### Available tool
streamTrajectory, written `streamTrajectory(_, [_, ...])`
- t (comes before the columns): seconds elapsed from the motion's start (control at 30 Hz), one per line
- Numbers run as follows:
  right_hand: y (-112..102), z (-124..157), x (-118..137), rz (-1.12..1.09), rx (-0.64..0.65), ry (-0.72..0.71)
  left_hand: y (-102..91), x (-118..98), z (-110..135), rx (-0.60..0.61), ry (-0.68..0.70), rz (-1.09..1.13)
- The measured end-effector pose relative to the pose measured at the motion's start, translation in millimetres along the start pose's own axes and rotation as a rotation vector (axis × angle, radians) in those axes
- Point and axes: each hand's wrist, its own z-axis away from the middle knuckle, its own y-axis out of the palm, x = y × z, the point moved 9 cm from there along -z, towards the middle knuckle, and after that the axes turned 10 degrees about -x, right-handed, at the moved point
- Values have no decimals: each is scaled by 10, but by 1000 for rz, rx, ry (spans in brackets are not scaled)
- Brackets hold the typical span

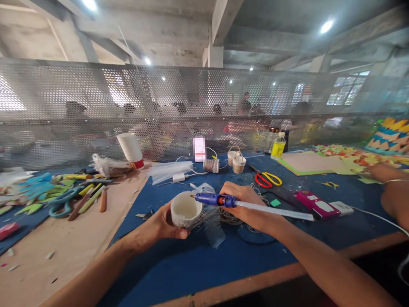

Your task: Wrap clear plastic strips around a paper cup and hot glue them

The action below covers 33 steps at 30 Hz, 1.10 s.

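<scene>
My left hand [166, 221] is wrapped round a small whitish cup [186, 221], its open mouth tilted toward me. In my right hand [243, 196] is a blue hot glue gun [212, 198], with a long clear glue stick [275, 210] coming out of its back end. The gun's nozzle points left and appears at the cup's rim; whether it touches I cannot tell. Beneath my right hand lies a tangle of thin cord [230, 216], partly hidden. A strip of clear plastic film [215, 232] lies on the blue mat just right of the cup.
Red-and-yellow scissors [267, 179], two small cups [238, 164], a cord spool [211, 166] and a yellow-liquid bottle [278, 147] stand farther back. Teal-handled scissors [64, 202] and a paper cup stack [130, 150] are left. A co-worker's hand [386, 179] reaches in right. A perforated metal screen [179, 106] closes the back.
</scene>
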Motion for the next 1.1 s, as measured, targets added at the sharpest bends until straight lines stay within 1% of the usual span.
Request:
streamTrajectory(0.17, [44, 22, 65, 172, 32, -38, -50, 6, -29, -48, 20, -16])
streamTrajectory(0.3, [47, 26, 93, 208, 50, -42, -50, -3, -30, -59, 9, -52])
streamTrajectory(0.4, [44, 29, 97, 170, 71, -57, -27, 2, -19, -32, -15, -50])
streamTrajectory(0.53, [-20, 15, 99, 11, 57, -51, 11, 4, 5, 28, -33, -13])
streamTrajectory(0.6, [-72, 0, 96, -72, 21, -39, 18, -8, 18, 38, -34, 25])
streamTrajectory(0.67, [-130, -15, 71, -112, -47, -27, 27, -13, 30, 46, -46, 60])
streamTrajectory(0.77, [-158, -20, -17, -114, -130, 12, 57, -7, 48, 76, -65, 92])
streamTrajectory(0.87, [-149, -13, -81, -108, -169, 39, 78, -3, 56, 105, -66, 114])
streamTrajectory(0.97, [-145, -14, -44, -128, -153, 23, 79, -15, 56, 108, -55, 114])
streamTrajectory(1.1, [-130, -15, 58, -150, -71, -8, 75, -41, 61, 71, -63, 103])
